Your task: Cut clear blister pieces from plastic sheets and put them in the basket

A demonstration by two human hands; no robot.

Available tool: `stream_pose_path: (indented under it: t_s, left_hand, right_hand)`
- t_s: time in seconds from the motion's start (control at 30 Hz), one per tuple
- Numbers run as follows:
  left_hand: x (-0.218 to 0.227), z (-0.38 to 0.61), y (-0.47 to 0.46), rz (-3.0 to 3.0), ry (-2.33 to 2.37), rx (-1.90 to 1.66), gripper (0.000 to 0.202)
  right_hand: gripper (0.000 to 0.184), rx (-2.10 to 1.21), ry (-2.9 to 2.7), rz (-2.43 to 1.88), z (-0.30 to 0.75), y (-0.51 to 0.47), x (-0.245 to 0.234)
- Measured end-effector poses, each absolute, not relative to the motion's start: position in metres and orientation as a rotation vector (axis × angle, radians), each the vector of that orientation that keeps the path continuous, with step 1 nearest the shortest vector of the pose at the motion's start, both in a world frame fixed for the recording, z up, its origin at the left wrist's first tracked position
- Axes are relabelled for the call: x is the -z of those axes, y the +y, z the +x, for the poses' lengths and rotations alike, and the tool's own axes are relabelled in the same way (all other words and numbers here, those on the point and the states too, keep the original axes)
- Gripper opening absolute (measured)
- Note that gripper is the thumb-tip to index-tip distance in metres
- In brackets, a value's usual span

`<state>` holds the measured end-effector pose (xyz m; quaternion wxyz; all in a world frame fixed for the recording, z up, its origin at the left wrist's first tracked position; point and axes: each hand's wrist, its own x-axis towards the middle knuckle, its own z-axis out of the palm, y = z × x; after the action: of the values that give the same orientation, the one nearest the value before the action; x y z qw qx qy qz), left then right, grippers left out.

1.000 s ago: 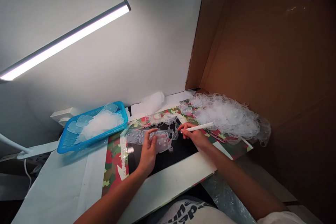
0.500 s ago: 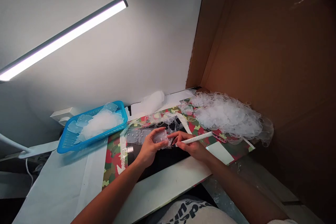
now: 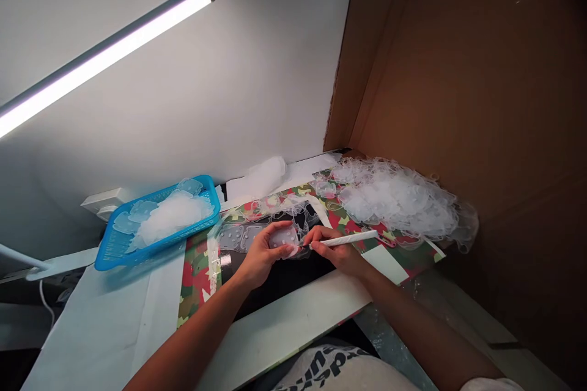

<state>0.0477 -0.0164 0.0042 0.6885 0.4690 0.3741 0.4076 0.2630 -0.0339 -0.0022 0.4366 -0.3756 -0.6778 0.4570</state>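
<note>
In the head view, a clear plastic piece (image 3: 283,237) is pinched mid-frame by the left hand (image 3: 261,256); a white stick (image 3: 351,239) is gripped by the right hand (image 3: 335,250). Partway, seemingly: loose pieces (image 3: 172,220) are already gathered in the blue basket (image 3: 106,250), left; dotted pieces (image 3: 230,236) are left on the black mat (image 3: 284,282).

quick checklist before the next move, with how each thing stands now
1. Left hand gripping the clear piece: ok, thumb and fingers pinch it.
2. Right hand holding the white stick: ok.
3. Stick's tip touching the piece: cannot tell, too small.
4. Black sheet bare: not ok, other plastic pieces lie there.
5. Lamp lit: ok.
</note>
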Motion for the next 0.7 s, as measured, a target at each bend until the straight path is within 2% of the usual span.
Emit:
stream_pose_path:
  t_s: [0.2,0.37,0.6,0.7]
  left_hand:
    - [0.001,0.048,-0.014,1.119,0.844,-0.902,0.057]
    - [0.005,0.051,-0.013,1.208,0.938,-0.952,0.052]
    - [0.012,0.06,-0.017,1.191,0.965,-1.089,0.039]
    - [0.012,0.061,-0.019,1.197,0.954,-1.146,0.043]
  right_hand:
    - [0.022,-1.183,-1.475,-0.968,0.261,-0.031,0.012]
    - [0.023,-1.209,-1.475,-0.965,0.256,-0.034,0.015]
    - [0.028,-1.052,-1.512,-1.046,0.246,-0.043,0.008]
    - [0.028,-0.97,-1.501,-1.072,0.245,-0.043,0.008]
